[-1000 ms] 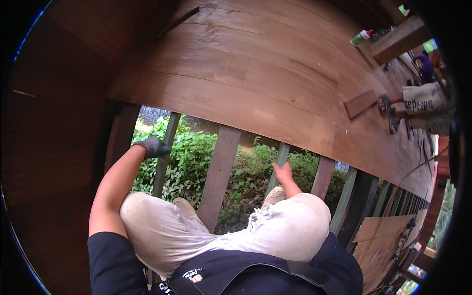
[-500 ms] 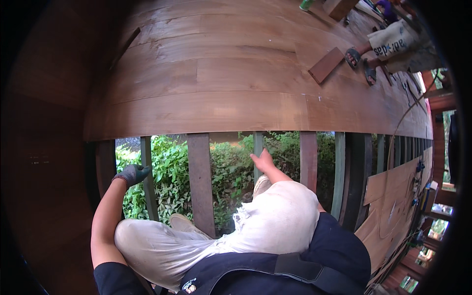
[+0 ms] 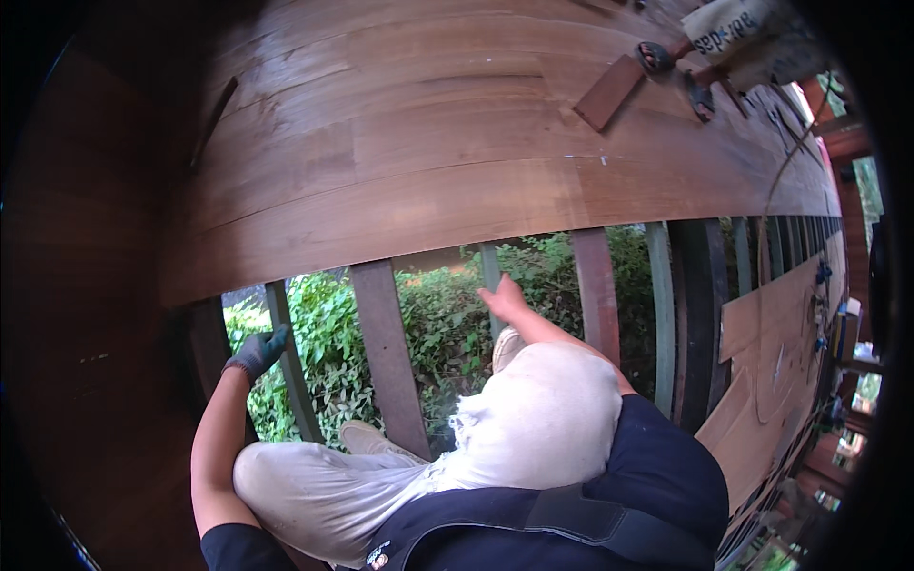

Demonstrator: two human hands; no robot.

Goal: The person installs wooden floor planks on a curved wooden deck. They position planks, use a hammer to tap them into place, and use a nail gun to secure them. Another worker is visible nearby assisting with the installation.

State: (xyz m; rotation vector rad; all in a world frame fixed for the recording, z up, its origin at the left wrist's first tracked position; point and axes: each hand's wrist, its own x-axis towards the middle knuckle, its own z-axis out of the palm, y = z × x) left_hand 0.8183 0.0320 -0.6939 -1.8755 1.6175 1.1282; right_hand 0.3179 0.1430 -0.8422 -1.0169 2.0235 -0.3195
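Brown timber planking forms the largest surface we record, a boarded floor (image 3: pixel 428 152) filling the upper view and ending in a straight edge ahead of the wearer. Below that edge we find an unboarded strip with green foliage (image 3: pixel 333 328) beneath; to the right, thin pale sheets (image 3: pixel 776 328) lie over part of the framing. The wearer's pale trousers (image 3: pixel 538 409) occupy the near side. A broad brown joist (image 3: pixel 386 343) stands between the two members of interest, the left green joist (image 3: pixel 295 371) and the central green joist (image 3: pixel 490 259), both narrow and running from the floor edge toward the wearer. On the boards, a short loose plank (image 3: pixel 609 92) lies beside a co-worker's sandalled feet (image 3: pixel 701 99). We judge the step in hand to be bracing or handling at these two joists; any move from here calls, in our opinion, for a sure hold and firm footing over the gap. The gloved left hand (image 3: pixel 257 353) is at the left green joist, fingers bent and close together, apparently touching it; we cannot tell whether they clamp it. The bare right hand (image 3: pixel 506 300) is at the central green joist, two fingers forked slightly apart; contact seems likely, a grip unconfirmed.
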